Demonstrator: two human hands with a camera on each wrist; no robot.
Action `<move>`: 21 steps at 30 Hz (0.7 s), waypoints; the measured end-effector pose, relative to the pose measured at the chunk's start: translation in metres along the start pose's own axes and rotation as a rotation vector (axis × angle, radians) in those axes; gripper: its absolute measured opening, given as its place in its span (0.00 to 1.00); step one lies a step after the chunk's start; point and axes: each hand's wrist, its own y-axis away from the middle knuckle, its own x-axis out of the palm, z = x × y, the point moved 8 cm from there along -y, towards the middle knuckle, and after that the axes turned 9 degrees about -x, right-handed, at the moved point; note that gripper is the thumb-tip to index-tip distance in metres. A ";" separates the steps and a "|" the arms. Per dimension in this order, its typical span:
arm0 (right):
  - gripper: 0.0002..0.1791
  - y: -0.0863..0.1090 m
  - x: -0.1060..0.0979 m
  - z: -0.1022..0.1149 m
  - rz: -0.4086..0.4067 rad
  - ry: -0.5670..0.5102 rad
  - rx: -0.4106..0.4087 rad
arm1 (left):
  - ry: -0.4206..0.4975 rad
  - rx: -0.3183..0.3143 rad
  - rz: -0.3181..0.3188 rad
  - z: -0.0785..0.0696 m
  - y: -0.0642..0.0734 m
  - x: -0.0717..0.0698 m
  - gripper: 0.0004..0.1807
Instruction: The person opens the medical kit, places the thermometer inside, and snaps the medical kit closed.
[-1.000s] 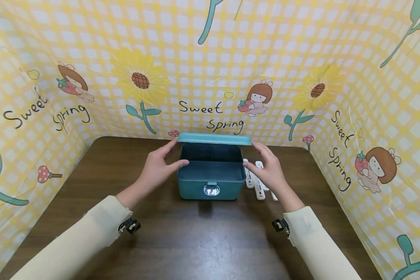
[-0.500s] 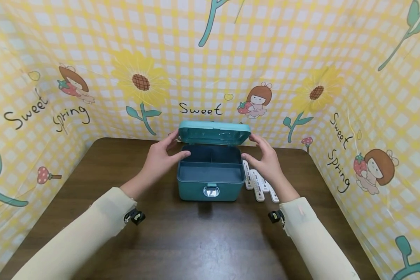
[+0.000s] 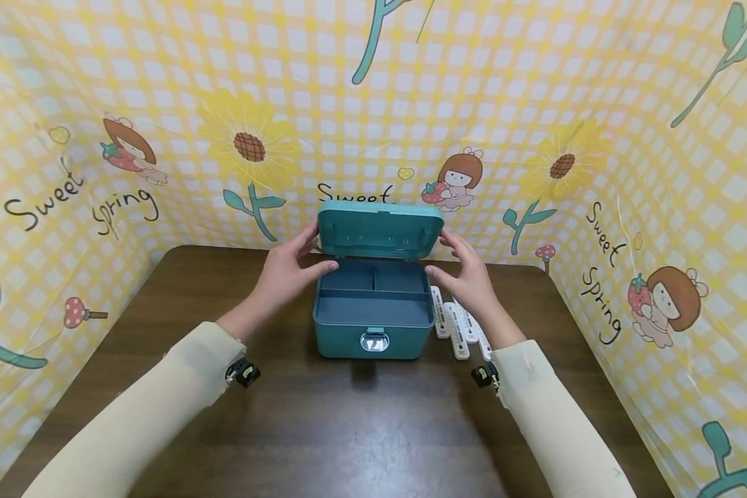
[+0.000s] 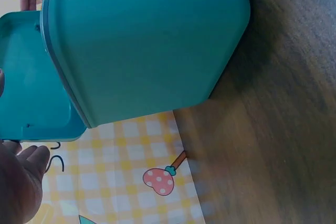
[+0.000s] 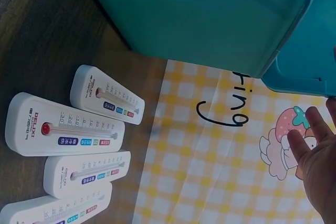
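Note:
A teal storage box [image 3: 370, 342] stands on the table with its lid [image 3: 381, 232] raised and leaning back on the far side. A dark inner tray [image 3: 373, 309] with divided compartments shows inside. My left hand [image 3: 284, 275] is at the lid's left edge, fingers extended along it and thumb pointing inward over the box rim. At the opposite edge, my right hand [image 3: 470, 278] has its fingertips at the lid's right side, thumb spread toward the rim. Both palms stay apart from the box. In the right wrist view, the right fingers [image 5: 317, 125] look straight and spread.
Several white thermometers [image 5: 65, 124] lie on the table just right of the box, partly under the right forearm in the head view. A yellow checked cloth [image 3: 373, 124] with printed flowers rises behind and on both sides of the brown wooden table [image 3: 373, 429].
The lid has swung up and back, from nearly level to steeply tilted, showing its inner side and more of the tray. Both hands have followed it upward, and the forearms have moved slightly inward.

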 end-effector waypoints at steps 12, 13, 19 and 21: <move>0.46 -0.006 0.011 -0.014 0.034 -0.014 0.039 | -0.025 -0.053 0.036 0.014 -0.006 0.008 0.52; 0.46 -0.005 0.011 -0.015 0.037 -0.018 0.046 | -0.028 -0.058 0.041 0.016 -0.006 0.009 0.52; 0.47 0.000 0.018 -0.023 0.044 -0.058 0.096 | -0.057 -0.103 0.087 0.025 -0.009 0.015 0.53; 0.48 0.001 0.021 -0.026 0.051 -0.064 0.111 | -0.066 -0.122 0.109 0.029 -0.010 0.018 0.54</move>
